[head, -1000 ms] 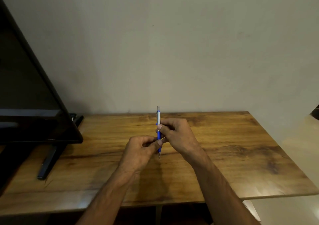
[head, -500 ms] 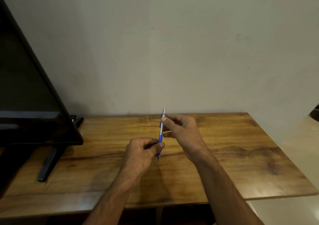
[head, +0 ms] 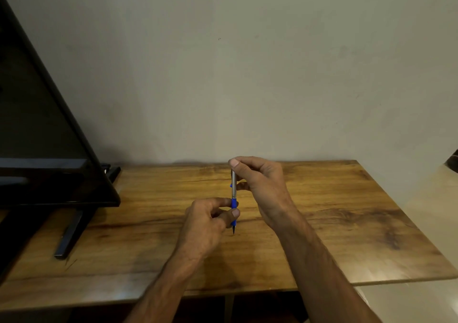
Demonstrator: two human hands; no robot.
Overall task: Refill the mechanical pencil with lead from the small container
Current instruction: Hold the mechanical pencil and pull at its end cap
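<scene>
Pencil (head: pixel 233 193): stood nearly upright above the middle of the table (head: pixel 322 223), dark tip down and just over the wood, silver upper barrel over a blue lower grip.
Left hand (head: pixel 205 226): curled around the blue lower part of the pencil, thumb and forefinger pinched on it, remaining fingers folded in toward the palm.
Right hand (head: pixel 262 186): closed on the top end of the pencil, thumb pressed over the cap, fingers bent behind the silver barrel; top of the pencil hidden under the thumb.
Position of hands: right hand higher and farther toward the wall (head: pixel 247 74) than the left, both close together over the table's centre.
Forearms: bare, came in from the near edge of the table.
Table: wooden, dark grain streaks, far edge set against the wall.
Monitor (head: pixel 37 136): black, stood on the table's left end on dark legs, well apart from the pencil.
Lead container: could not be made out anywhere on the table.
</scene>
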